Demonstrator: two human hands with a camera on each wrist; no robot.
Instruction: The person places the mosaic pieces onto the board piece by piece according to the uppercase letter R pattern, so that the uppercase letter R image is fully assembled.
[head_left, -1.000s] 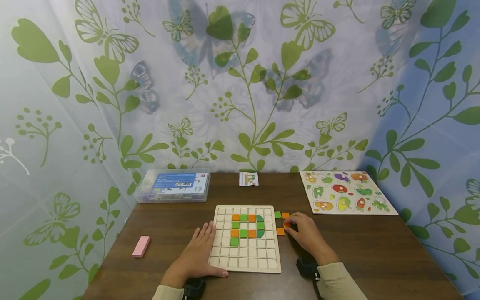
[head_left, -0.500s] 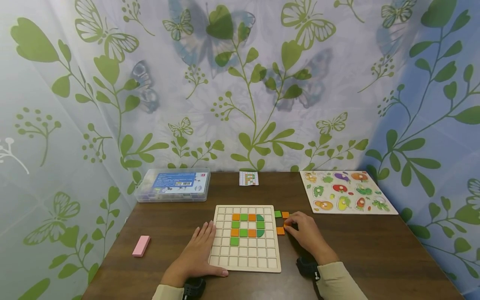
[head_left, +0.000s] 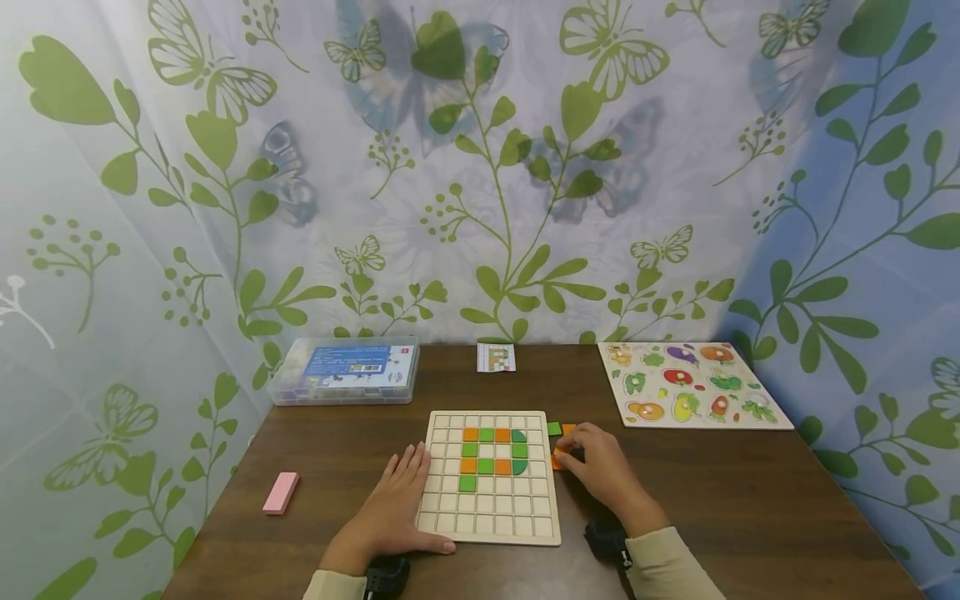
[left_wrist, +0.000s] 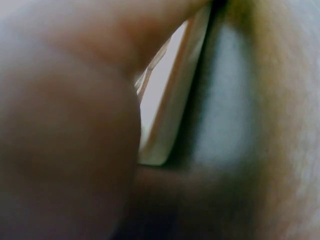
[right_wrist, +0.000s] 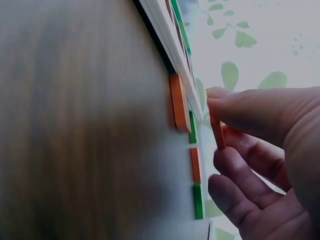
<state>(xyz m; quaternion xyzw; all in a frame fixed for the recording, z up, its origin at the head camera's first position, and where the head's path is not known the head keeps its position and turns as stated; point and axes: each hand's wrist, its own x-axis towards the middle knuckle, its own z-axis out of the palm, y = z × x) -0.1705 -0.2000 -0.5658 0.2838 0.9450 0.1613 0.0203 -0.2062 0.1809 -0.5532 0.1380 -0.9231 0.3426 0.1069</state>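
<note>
A square wooden grid board [head_left: 465, 524] lies on the table. Orange and green square tiles and dark green rounded tiles [head_left: 519, 467] form a loop in its cells, with one green tile [head_left: 467, 483] below. My left hand [head_left: 390, 508] rests with fingers spread along the board's left edge; the left wrist view shows the board's edge [left_wrist: 172, 90] beyond blurred skin. Right of the board, my right hand [head_left: 606, 468] pinches an orange tile [right_wrist: 216, 127] between thumb and fingers, above the table. Near it lie loose orange [right_wrist: 180, 102] and green [right_wrist: 199, 200] tiles.
A clear plastic case [head_left: 345, 372] stands at the back left. A small printed pattern card [head_left: 496, 358] lies at the back middle. At the back right is a vegetable puzzle board [head_left: 693, 387]. A pink block [head_left: 281, 493] lies at left. Patterned cloth [head_left: 480, 208] hangs behind.
My right hand has shifted a little left toward the board, with the orange tile now lifted off the table. My left hand has stayed in place.
</note>
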